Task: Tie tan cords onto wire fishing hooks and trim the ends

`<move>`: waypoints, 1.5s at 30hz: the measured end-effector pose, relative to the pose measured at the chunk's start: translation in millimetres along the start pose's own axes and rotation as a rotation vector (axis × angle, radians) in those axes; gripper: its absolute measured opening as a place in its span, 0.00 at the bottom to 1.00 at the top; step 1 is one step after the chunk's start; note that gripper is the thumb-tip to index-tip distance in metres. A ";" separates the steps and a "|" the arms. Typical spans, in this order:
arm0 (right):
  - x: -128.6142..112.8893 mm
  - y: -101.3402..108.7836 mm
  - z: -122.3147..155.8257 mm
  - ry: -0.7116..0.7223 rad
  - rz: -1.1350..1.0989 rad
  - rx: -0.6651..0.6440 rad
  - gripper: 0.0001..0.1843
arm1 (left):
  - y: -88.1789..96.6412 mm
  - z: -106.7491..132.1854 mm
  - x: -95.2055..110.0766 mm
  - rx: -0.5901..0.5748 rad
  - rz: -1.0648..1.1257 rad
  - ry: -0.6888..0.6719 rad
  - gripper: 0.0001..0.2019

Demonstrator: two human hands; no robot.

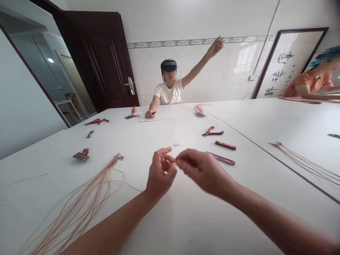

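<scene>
head | left hand (pixel 160 175): thumb and forefinger pinched together | right hand (pixel 203 171): fingers together, tips just beside the left's, any held item too fine to tell | small pink loop (pixel 177 145) just ahead, on white table (pixel 170 226) | tan cord bundle (pixel 79 202) well left

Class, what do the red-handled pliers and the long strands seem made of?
The pliers look like metal, given the dark jaws, with glossy red plastic grips. The strands look like coated wire or cord: thin, tan, faintly shiny, unclear.

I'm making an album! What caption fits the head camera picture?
The left hand and right hand meet at the fingertips above a white table, near red pliers and long tan strands.
</scene>
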State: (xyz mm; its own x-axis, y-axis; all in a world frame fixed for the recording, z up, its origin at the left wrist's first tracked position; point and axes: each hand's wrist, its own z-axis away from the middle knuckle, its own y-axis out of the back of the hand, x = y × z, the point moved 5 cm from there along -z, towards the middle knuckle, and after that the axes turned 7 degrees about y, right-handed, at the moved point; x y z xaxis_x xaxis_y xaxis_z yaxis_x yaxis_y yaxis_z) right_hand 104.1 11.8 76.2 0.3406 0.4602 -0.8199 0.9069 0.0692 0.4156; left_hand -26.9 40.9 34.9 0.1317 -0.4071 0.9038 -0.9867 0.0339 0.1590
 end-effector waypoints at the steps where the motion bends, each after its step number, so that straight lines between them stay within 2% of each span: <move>1: 13.0 -2.7 -4.0 -0.072 -0.072 -0.002 0.15 | -1.6 0.4 -1.3 -0.016 -0.048 -0.013 0.19; 4: 48.4 -11.4 -6.8 -0.263 -0.302 -0.036 0.19 | -9.1 2.1 -6.2 -0.091 -0.122 -0.033 0.19; 6: 58.4 -14.4 -4.8 -0.270 -0.361 -0.069 0.18 | -14.8 3.7 -7.6 -0.156 -0.122 -0.044 0.19; 9: 60.2 -14.2 -2.5 -0.207 -0.326 -0.071 0.15 | -19.6 5.5 -7.3 -0.224 -0.113 -0.028 0.17; 16: 61.9 -12.1 -5.1 -0.162 -0.146 -0.076 0.13 | -17.6 1.4 -22.5 -0.233 0.070 0.255 0.14; 21: 62.4 -11.5 -6.2 -0.127 -0.144 -0.093 0.14 | -22.7 -1.2 -24.9 -0.305 0.204 0.290 0.15; 25: 68.2 -14.0 -7.6 -0.108 -0.254 -0.122 0.07 | -17.4 -3.7 -28.7 -0.223 0.211 0.340 0.15; 28: 71.9 -13.9 -8.5 -0.099 -0.257 -0.134 0.05 | -14.5 -5.1 -31.7 -0.199 0.192 0.379 0.15; 34: 71.2 -9.1 -8.7 -0.073 -0.140 -0.102 0.07 | -16.1 -4.4 -31.5 -0.216 0.182 0.385 0.14; 38: 72.8 -7.6 -9.8 -0.076 -0.146 -0.083 0.08 | -18.5 -2.6 -29.9 -0.258 0.149 0.376 0.14; 45: 75.9 -8.1 -9.0 -0.088 -0.051 -0.144 0.09 | -17.9 -3.3 -29.8 -0.206 0.159 0.401 0.17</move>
State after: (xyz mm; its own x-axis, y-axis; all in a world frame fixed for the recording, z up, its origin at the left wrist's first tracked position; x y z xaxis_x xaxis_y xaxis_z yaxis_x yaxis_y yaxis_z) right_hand 120.4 54.1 14.2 0.3217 0.3738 -0.8699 0.8808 0.2189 0.4198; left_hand -12.8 55.4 6.5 0.0473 0.0006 0.9989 -0.9635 0.2639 0.0455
